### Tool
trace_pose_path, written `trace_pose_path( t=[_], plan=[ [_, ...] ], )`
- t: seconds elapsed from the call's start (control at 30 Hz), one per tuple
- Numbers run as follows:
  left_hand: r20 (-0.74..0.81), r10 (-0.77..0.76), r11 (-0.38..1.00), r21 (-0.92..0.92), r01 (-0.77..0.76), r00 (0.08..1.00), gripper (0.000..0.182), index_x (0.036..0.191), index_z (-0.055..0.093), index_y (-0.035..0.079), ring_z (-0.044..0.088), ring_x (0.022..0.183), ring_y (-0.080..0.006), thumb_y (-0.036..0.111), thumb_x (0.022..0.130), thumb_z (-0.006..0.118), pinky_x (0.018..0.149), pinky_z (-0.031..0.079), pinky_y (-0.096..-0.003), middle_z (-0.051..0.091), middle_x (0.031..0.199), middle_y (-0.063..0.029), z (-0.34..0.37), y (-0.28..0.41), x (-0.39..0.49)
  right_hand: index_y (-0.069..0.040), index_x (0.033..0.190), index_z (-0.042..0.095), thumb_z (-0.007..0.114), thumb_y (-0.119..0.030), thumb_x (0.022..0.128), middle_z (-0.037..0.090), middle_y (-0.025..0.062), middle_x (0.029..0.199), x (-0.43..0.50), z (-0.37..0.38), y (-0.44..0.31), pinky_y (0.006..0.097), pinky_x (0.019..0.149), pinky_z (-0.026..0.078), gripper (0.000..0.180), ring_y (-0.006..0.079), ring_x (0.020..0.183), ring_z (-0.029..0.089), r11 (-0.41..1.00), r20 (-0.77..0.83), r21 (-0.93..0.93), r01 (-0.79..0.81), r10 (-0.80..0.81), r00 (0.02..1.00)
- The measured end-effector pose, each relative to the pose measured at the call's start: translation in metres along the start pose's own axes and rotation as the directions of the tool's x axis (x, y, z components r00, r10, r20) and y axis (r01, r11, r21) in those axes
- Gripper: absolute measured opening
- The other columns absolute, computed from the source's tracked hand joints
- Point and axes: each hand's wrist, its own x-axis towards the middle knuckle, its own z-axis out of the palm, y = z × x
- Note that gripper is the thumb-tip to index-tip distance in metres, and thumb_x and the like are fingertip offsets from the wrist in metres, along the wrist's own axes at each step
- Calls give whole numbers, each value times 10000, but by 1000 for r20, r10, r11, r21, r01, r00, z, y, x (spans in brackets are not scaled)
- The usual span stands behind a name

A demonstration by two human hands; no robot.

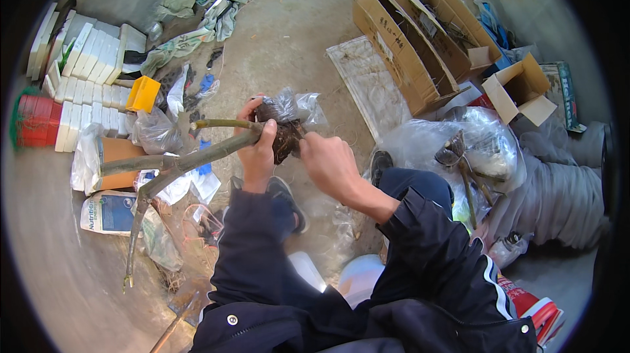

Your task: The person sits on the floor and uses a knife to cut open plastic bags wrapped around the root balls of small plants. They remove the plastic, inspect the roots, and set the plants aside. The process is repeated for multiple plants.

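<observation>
My left hand (pixel 258 156) is closed round the base of a branched woody plant stem (pixel 211 150), its cut limbs pointing left and down. At that base is a dark root clump (pixel 286 142), with clear plastic wrap (pixel 283 105) partly round it and a loose end to the right. My right hand (pixel 327 158) is at the right side of the clump with bent fingers, pinching something at its edge that is too small to make out. Another stem with a plastic-wrapped base (pixel 450 149) lies to the right on a clear plastic bag (pixel 485 131).
Cardboard boxes (pixel 393 48) stand at the upper right beside a pale flattened sack (pixel 369 82). Stacked white foam pieces (pixel 93 57), a yellow box (pixel 143 94) and a red basket (pixel 42 119) are at left. A wrapped roll (pixel 566 195) lies at right.
</observation>
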Motion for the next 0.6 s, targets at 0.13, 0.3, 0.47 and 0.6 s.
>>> trace_pose_path(
  t=[0.13,0.3,0.47,0.6],
  plan=[
    [-27,9,998,-65,-11,1000,426,1247,500,-4,490,1192,-210,-32,829,576,1044,375,-346,497,1322,-146,1,-2,1,-13,789,573,519,-235,939,597,269,677,3,2,1,550,617,458,273,478,669,588,997,-7,64,-41,41,999],
    [-39,-27,999,-38,25,999,435,1257,493,-3,492,1180,-200,-28,832,581,1040,378,-339,498,1311,-133,2,-4,1,-15,788,571,522,-227,934,596,259,661,7,5,5,546,601,460,262,467,652,592,998,-37,58,-34,36,999],
    [-38,-47,998,-41,46,998,426,1253,502,5,490,1178,-191,-29,836,578,1034,379,-324,494,1310,-121,2,-4,1,-31,790,558,523,-213,936,611,224,636,8,3,3,525,556,470,236,434,609,607,1000,-66,-12,15,-16,998],
    [-33,-55,998,-12,54,998,433,1256,501,10,490,1168,-181,-22,832,584,1030,380,-318,497,1297,-106,5,-4,0,-22,776,585,545,-213,920,592,246,633,12,4,10,539,577,468,243,455,618,594,1000,-108,7,15,-14,994]
  ],
)
